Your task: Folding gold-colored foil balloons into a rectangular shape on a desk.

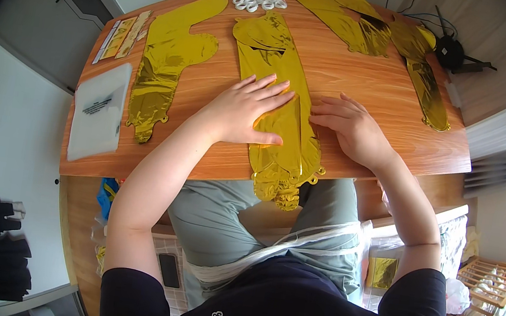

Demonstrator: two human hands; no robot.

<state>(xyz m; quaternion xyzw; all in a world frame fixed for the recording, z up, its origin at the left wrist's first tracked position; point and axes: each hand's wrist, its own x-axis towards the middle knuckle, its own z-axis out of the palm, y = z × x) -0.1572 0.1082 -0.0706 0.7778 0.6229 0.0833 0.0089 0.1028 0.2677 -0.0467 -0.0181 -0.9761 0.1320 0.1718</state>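
In front of me a flat, uninflated gold foil balloon lies lengthwise on the wooden table, its near end with small tabs hanging over the edge above my lap. My left hand rests on it palm down, fingers spread, holding nothing. At the balloon's right edge is my right hand, its fingers stretched out and slightly bent with nothing visible in them. Whether its fingertips press the foil or the table beside it, I cannot tell. A crease or fold line runs down the foil between the two hands.
Another flat gold balloon lies to the left, beside clear plastic bags and paper strips. Several white ribbon rolls sit at the back. More gold foil lies far right, near a black router-like device.
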